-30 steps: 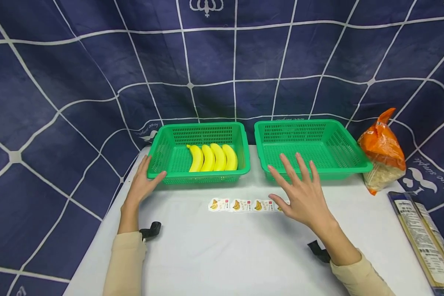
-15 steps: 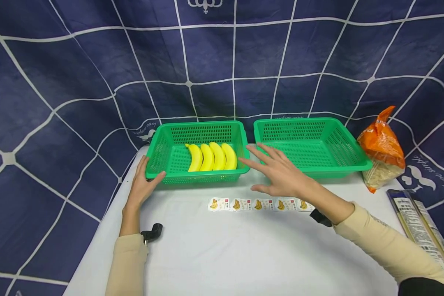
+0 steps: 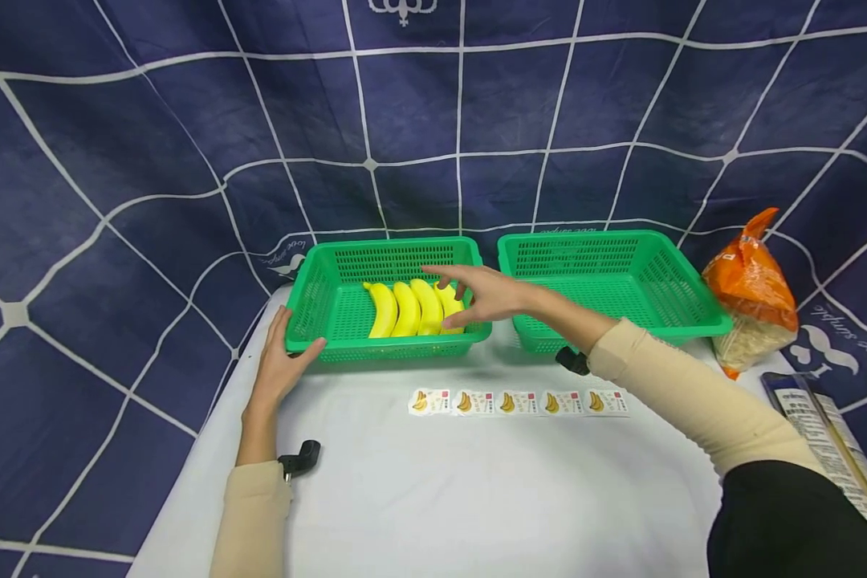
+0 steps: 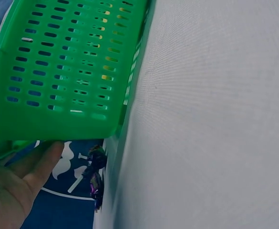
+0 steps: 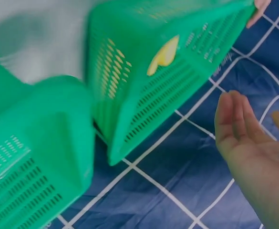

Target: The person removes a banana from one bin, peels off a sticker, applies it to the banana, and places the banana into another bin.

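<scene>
In the head view, a green plastic basket (image 3: 376,350) holds several yellow bananas (image 3: 407,309) lying side by side. My left hand (image 3: 280,373) rests at its front left corner, thumb by the front rim and fingers along the left end. The left wrist view has that hand (image 4: 13,191) extended against the basket's end wall (image 4: 58,71). Over the basket's right side hovers my right hand (image 3: 487,291), index finger stretched above the rightmost banana, other fingers partly bent. Nothing is in the right hand (image 5: 256,148) in the right wrist view. A second green basket (image 3: 621,332) stands to the right without contents.
A strip of banana-printed stickers (image 3: 518,403) lies before the baskets on the white tabletop (image 3: 477,490). An orange-topped bag (image 3: 751,273) leans right of the second basket, with a long printed packet (image 3: 816,425) nearer. A blue checked cloth (image 3: 419,104) hangs behind.
My right hand has swung left from in front of the second basket, past the gap, to above the bananas. The left hand has stayed at its corner; the bananas look unmoved.
</scene>
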`<state>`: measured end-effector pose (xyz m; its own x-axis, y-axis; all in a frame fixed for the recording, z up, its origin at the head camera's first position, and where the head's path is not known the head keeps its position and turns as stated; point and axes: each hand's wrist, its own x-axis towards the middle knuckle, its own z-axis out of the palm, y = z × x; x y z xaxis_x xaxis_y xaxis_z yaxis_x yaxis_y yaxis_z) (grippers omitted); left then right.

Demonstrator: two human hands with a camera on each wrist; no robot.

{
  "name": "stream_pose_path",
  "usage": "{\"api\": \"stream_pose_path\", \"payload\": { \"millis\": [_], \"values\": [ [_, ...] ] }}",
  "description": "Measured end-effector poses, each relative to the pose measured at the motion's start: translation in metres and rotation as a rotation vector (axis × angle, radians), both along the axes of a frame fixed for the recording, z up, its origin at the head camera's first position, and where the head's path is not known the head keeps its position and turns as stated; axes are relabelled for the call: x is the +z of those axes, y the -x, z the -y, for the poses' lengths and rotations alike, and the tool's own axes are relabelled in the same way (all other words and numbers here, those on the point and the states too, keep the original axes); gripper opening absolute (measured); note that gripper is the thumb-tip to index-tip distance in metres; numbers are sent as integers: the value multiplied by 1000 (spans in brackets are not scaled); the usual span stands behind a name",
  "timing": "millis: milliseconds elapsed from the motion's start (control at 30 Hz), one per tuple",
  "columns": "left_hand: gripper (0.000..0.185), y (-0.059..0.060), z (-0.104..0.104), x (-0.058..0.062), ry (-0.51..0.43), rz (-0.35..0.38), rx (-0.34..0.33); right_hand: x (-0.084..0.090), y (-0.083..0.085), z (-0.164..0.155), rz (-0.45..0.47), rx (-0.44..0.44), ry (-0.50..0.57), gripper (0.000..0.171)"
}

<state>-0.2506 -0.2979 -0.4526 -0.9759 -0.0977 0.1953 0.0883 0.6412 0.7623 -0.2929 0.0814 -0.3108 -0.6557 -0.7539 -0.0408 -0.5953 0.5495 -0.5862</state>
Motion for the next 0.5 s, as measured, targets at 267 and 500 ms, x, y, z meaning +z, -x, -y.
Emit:
{"api": "stream_pose_path", "payload": {
  "millis": [267,500],
  "values": [
    [94,1,0,-2,-4,-34,2,7,43,36,207,-36,43,83],
    [94,-1,0,0,-12,-28,-3,4,74,57,313,-121,27,77]
  ]
}}
